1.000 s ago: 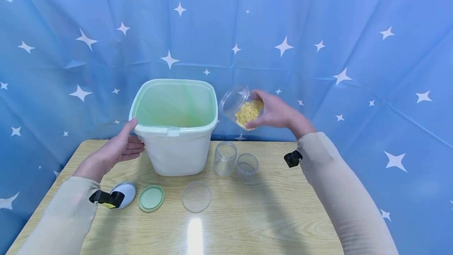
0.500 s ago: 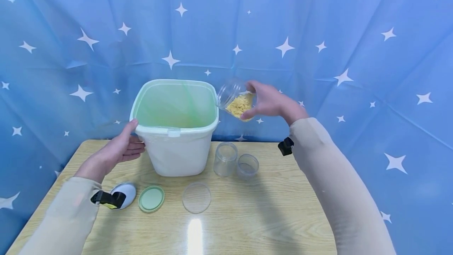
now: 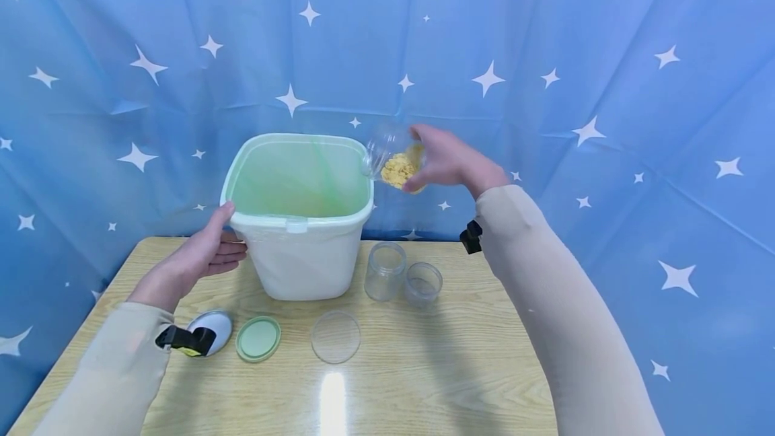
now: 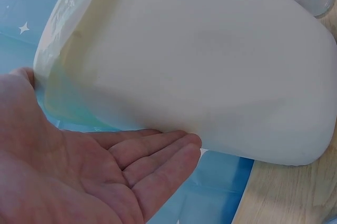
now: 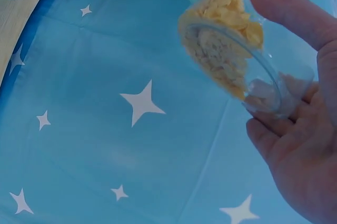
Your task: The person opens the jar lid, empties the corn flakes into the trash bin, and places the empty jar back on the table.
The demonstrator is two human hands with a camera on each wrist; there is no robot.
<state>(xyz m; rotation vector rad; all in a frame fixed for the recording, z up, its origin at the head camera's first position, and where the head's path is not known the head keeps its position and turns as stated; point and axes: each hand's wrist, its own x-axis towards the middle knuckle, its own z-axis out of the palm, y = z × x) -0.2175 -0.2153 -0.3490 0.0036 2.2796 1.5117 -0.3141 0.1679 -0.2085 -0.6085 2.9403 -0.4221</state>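
My right hand [image 3: 447,159] grips a clear plastic jar [image 3: 385,143] by its base end. The jar is tilted, its mouth pointing left at the bin's right rim. Yellow flakes [image 3: 399,169] lie inside it, heaped toward the base in the right wrist view [image 5: 224,11]. My left hand [image 3: 196,258] is at the left side of a white bin [image 3: 303,261], thumb on the rim, straight fingers against the outer wall [image 4: 210,66]. A translucent green liner [image 3: 290,177] covers the bin's inside and folds over its rim. The bin's floor is hidden.
A tall clear jar [image 3: 385,272] and a shorter clear jar [image 3: 423,282] stand right of the bin. In front lie a silver-white lid [image 3: 219,328], a green lid [image 3: 258,339] and a clear disc [image 3: 336,337] on the wooden table [image 3: 412,382]. A starry blue curtain [image 3: 545,32] hangs behind.
My right hand has moved left and up with the tilted jar, bringing its mouth to the bin's right rim. The left hand and the bin have stayed in place.
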